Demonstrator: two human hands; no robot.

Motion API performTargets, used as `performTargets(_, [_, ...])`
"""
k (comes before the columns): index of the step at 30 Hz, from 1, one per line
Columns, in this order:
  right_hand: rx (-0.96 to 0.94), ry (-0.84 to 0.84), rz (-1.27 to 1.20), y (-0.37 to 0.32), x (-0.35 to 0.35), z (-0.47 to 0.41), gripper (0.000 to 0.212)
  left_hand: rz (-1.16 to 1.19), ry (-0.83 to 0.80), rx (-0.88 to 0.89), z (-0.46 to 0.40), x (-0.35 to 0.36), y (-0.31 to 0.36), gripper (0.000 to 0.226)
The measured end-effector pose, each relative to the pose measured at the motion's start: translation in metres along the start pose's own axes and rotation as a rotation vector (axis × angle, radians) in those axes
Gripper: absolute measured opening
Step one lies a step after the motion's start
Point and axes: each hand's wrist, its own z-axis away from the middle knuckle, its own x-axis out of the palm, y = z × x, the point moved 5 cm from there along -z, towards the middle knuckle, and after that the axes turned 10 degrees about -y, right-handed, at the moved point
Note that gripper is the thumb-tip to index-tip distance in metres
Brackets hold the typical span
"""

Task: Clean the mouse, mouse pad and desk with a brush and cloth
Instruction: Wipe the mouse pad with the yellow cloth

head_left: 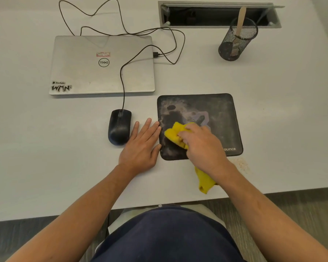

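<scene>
A black, smudged mouse pad (216, 114) lies on the white desk (45, 148). My right hand (203, 146) is shut on a yellow cloth (173, 134), pressing it onto the pad's left half; the cloth's tail hangs out below my wrist. Flat on the desk, my left hand (142, 146) has its fingers spread, the fingertips touching the pad's left edge. A black wired mouse (119, 126) sits just left of that hand. The brush, a wooden handle (240, 19), stands in a black mesh cup (235, 44) at the back right.
A closed silver laptop (102, 65) lies at the back left, the mouse cable looping over it. An open cable hatch (220, 14) is set in the desk's far side. Crumbs (241, 164) lie below the pad's right corner. The desk's front edge runs near my lap.
</scene>
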Motion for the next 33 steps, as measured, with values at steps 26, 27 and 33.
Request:
performTargets(26, [0.329,0.323,-0.042,0.006,0.039,-0.042,0.045,0.192,0.152,-0.208,-0.051,-0.021,0.024,0.059])
performTargets(27, [0.337,0.323,-0.035,0.008,0.039,-0.042,0.046,0.157,0.141,-0.207,-0.052,-0.018,0.023,0.061])
performTargets(33, [0.308,0.318,-0.04,0.013,0.034,-0.046,0.041,0.1,0.116,-0.234,-0.056,-0.011,0.018,0.053])
